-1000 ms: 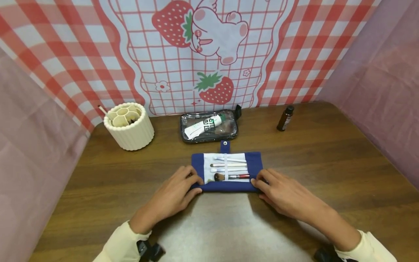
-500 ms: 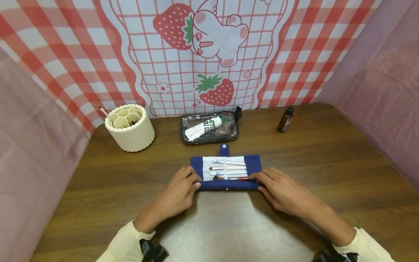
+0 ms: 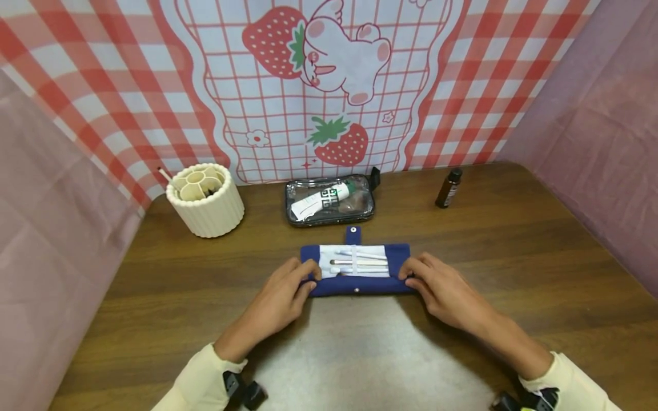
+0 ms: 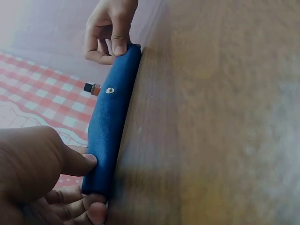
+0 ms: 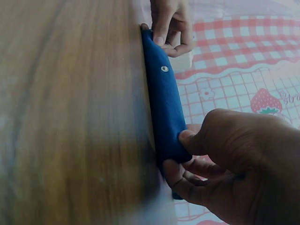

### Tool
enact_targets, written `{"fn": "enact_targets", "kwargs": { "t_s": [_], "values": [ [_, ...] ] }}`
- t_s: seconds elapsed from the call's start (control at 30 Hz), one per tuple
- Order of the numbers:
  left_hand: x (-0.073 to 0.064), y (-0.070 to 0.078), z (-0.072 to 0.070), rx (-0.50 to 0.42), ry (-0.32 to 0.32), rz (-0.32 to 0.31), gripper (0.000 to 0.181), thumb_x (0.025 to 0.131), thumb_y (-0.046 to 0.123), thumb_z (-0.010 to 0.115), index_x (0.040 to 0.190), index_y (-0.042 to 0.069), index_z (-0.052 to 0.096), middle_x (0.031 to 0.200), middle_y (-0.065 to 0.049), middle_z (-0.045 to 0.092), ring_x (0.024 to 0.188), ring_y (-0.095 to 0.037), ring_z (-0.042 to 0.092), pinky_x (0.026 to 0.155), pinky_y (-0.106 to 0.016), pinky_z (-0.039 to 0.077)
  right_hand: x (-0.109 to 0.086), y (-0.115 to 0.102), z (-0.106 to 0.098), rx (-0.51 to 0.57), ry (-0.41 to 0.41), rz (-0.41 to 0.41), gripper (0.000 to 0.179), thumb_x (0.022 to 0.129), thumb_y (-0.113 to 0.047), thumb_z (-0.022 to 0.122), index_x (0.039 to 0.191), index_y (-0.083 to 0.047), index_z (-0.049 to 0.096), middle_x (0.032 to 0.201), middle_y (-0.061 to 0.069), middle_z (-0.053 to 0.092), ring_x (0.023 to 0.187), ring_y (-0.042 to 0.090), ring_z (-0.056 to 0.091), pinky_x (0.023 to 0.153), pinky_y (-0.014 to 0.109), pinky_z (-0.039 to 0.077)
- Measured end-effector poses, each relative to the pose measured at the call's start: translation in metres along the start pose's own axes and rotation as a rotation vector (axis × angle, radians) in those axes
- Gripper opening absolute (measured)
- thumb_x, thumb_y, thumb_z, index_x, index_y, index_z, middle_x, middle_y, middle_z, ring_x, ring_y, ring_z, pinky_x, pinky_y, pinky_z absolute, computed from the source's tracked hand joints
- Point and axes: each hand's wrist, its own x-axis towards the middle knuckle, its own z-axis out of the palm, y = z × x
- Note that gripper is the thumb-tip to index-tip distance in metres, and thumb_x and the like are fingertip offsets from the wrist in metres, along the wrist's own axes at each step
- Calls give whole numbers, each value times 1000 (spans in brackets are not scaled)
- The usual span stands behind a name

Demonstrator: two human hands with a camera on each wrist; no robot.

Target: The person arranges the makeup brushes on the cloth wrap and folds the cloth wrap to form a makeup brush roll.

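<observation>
A blue brush roll [image 3: 360, 285] lies partly rolled on the table, its near edge folded up into a tube with a metal snap facing me. On its pale inner panel several makeup brushes [image 3: 360, 262] lie crosswise under a white elastic band. My left hand [image 3: 283, 291] grips the rolled edge at its left end, thumb on the near side, as the left wrist view also shows. At the right end my right hand [image 3: 442, 291] pinches the same edge between thumb and fingers. A snap tab [image 3: 353, 234] sticks out from the far side of the roll.
Behind the roll lies a clear zip pouch [image 3: 329, 200] with a white tube inside. A cream ribbed holder [image 3: 205, 200] stands at the back left, and a small dark bottle [image 3: 449, 188] at the back right. A checked cloth [image 3: 334, 68] hangs behind the table.
Both hands have rolled the near edge away from me. The red-handled brush has become covered, and the snap on the rolled edge has come into view.
</observation>
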Motion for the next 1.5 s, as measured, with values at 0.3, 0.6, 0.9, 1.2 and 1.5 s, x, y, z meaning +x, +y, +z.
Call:
{"fn": "enact_targets", "kwargs": {
  "t_s": [0.3,0.6,0.9,1.2,1.5],
  "values": [
    [0,0,-6,92,-80,55,23,87,25,81,103,19,68,104,2,56,98,-18,52,83,-37,48,1,-1,2,-11,4,23,21,92,0,68,99,-20,66,101,-2,65,89,13,63,69,35,56],
    [6,0,-6,222,-88,157,18,94,22,73,109,11,69,101,1,58,91,-16,54,88,-36,48,8,6,2,76,-13,87,20,97,0,62,101,-20,66,100,-6,67,95,12,64,81,42,54],
    [12,-2,-4,304,-76,244,18,98,18,65,109,4,71,95,-4,57,85,-22,52,76,-37,48,14,7,3,54,19,116,17,96,2,63,101,-15,61,99,-2,64,95,17,59,84,41,48],
    [19,-2,-3,272,-84,217,9,97,10,64,100,4,70,90,-3,55,83,-21,51,76,-34,48,13,2,-8,-141,-16,-62,18,92,-27,73,105,-14,73,113,2,62,108,21,52,90,43,46],
    [29,-6,-1,134,-113,85,20,99,9,61,117,2,64,125,-15,51,88,-21,61,79,-36,55,23,12,-5,-58,-99,-57,11,98,-25,67,96,-14,65,138,14,57,127,30,50,100,49,45]
  ]
}}
